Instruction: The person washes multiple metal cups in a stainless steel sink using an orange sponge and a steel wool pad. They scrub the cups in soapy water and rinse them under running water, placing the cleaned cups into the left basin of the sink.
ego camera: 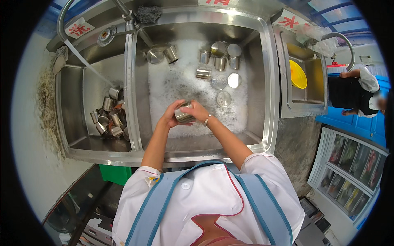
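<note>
My left hand and my right hand both hold one stainless steel cup low over the middle basin. The left fingers wrap its far side, and the right thumb lies across its wall; what the right fingers do inside or behind it is hidden. Foamy water covers the basin's floor. Several metal cups stand or lie in the foam to the right, among them a tipped cup and a round metal piece nearest my right hand. Two more lie at the back left, one a tilted cup.
Water runs from a curved faucet into the left basin, where several steel cups are heaped. A dark scouring pad rests on the back ledge. The right sink holds a yellow bowl. Beyond it is another person.
</note>
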The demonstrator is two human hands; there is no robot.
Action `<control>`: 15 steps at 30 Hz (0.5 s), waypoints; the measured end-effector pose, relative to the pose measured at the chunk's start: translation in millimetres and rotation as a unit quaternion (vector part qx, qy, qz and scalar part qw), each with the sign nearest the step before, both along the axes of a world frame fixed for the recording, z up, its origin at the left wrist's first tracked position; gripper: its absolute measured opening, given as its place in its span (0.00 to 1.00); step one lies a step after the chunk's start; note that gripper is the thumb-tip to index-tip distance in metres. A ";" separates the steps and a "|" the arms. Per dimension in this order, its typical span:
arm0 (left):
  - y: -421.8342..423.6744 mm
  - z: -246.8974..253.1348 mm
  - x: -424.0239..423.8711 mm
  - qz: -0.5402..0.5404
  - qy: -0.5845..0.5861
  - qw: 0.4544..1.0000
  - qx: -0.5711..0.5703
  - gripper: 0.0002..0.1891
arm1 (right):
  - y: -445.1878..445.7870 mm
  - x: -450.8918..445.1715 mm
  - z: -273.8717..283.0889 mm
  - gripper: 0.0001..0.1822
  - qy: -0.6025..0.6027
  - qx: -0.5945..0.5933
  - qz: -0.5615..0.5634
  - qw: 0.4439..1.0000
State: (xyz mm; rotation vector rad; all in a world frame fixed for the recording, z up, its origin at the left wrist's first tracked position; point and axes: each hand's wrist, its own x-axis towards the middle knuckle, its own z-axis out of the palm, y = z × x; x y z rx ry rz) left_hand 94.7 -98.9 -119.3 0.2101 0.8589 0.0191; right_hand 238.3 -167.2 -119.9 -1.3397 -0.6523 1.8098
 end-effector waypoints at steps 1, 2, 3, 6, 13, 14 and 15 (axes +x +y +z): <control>0.2 -1.6 -1.6 0.030 -0.041 0.999 -0.012 0.23 | -0.3 -1.9 2.0 0.19 0.087 -0.042 -0.068 0.993; -0.4 -13.9 -5.0 0.053 -0.075 0.995 -0.043 0.23 | -1.8 -6.7 -1.5 0.20 0.101 -0.037 -0.128 0.986; -1.5 -19.7 -4.1 0.070 -0.076 0.993 -0.061 0.23 | -0.6 -7.7 -8.5 0.21 0.066 -0.064 -0.149 0.985; -14.8 -49.7 -8.0 0.156 -0.072 0.981 -0.086 0.23 | 0.1 -8.2 -53.4 0.23 -0.243 -0.024 -0.167 0.955; -22.6 -18.3 -19.7 -0.035 0.212 0.949 0.230 0.17 | -20.2 30.7 -84.4 0.15 -0.681 0.059 0.023 0.729; -19.6 -26.8 -29.7 -0.019 0.225 0.942 0.248 0.16 | -29.4 31.6 -97.0 0.15 -0.660 0.067 0.077 0.744; -18.3 -40.0 -40.7 0.004 0.240 0.934 0.265 0.15 | -36.3 31.2 -107.4 0.15 -0.637 0.079 0.136 0.755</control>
